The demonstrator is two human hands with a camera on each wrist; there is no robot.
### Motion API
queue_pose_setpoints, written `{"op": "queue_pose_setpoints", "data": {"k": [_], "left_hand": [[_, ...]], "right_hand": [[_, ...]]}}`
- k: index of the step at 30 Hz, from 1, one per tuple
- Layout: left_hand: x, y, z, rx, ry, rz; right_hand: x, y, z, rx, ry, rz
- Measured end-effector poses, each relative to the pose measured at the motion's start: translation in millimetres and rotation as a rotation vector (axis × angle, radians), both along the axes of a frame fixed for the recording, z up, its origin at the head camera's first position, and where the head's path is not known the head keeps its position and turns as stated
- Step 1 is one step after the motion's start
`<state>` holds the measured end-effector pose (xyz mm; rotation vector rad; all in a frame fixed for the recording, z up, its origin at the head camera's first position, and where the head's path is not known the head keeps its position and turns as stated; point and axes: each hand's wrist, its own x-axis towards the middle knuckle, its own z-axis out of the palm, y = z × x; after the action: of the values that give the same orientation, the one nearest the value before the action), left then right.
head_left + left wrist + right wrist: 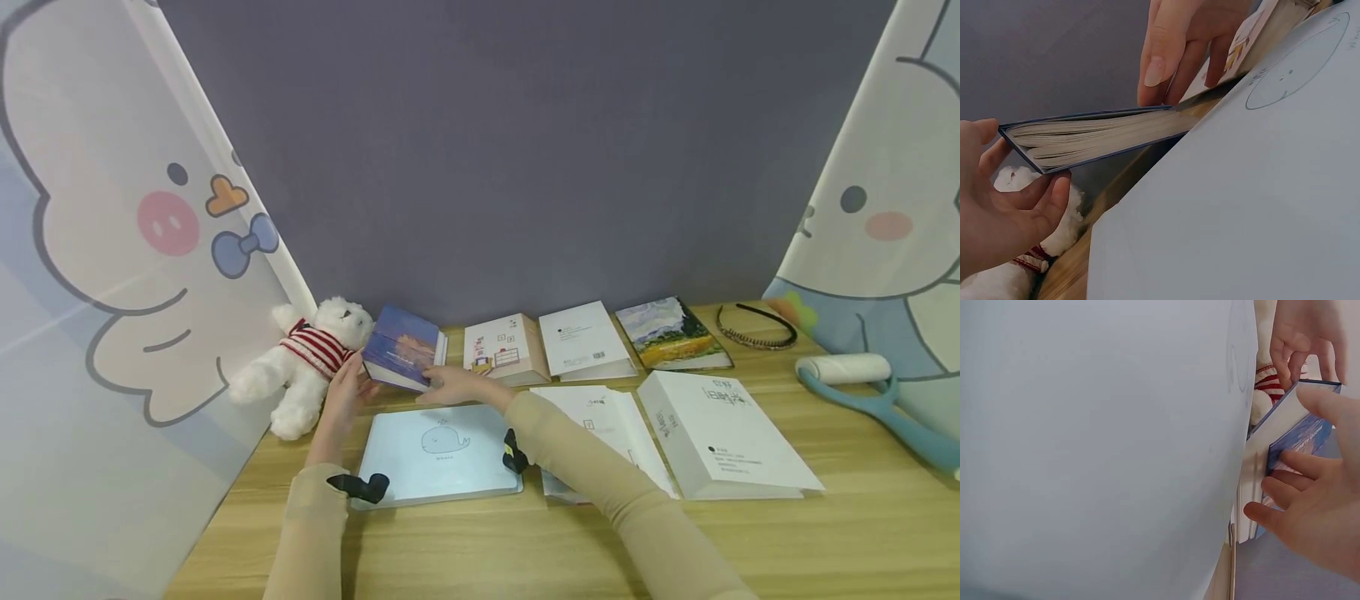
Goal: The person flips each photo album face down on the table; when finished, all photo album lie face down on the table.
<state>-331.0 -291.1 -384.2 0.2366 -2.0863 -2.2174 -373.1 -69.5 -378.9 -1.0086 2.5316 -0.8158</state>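
Observation:
A blue-purple hardcover book (401, 346) lies tilted beside the white teddy bear (318, 358), whose sweater is red-striped. My left hand (1013, 206) grips the spine corner, fingers below and at the upper edge; in the head view this hand (348, 392) is at the book's near left. My right hand (1316, 487) lays its fingers on the cover near the page side, thumb stretched toward the near edge. Seen from the left wrist, the book (1097, 137) shows its page ends between the covers. Just in front lies a pale flat board (442, 450) with a whale drawing.
Right of the book lie an illustrated book (506, 346), a white book (585, 342) and a landscape-painting book (671, 333). Nearer are another white book (607, 433) and a thick white one (735, 442). A headband (757, 337) and a lint roller (843, 368) sit far right.

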Motion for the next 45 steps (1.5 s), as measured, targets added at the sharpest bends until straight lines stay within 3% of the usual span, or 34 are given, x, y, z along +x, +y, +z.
{"op": "queue_pose_setpoints", "data": {"k": [12, 16, 22, 29, 36, 39, 43, 45], "left_hand": [[3.7, -0.6, 8.1, 0.045, 0.003, -0.011], [4.3, 1.8, 11.1, 0.047, 0.033, -0.017], [1.8, 8.6, 14.6, 0.029, 0.103, 0.014], [2.7, 12.3, 17.0, -0.080, 0.160, 0.016], [4.6, 14.8, 20.2, -0.077, 0.189, 0.004], [7.1, 18.5, 24.2, -0.088, 0.183, -0.001], [5.0, 19.9, 24.1, -0.127, 0.165, -0.002], [1.6, 19.0, 21.0, -0.139, 0.165, 0.002]], "right_hand": [[1.7, -13.4, -0.4, -0.143, 0.019, 0.008], [2.2, -17.1, 0.5, -0.169, 0.049, 0.011], [2.8, -23.0, 1.5, -0.259, 0.122, 0.084], [8.5, -26.8, 4.1, -0.294, 0.020, 0.067], [6.8, -31.3, 0.9, -0.351, -0.010, 0.061], [7.1, -31.2, 2.7, -0.363, -0.062, 0.031], [8.8, -29.9, 5.6, -0.378, -0.129, -0.069], [9.0, -29.5, 6.2, -0.377, -0.119, -0.115]]}}
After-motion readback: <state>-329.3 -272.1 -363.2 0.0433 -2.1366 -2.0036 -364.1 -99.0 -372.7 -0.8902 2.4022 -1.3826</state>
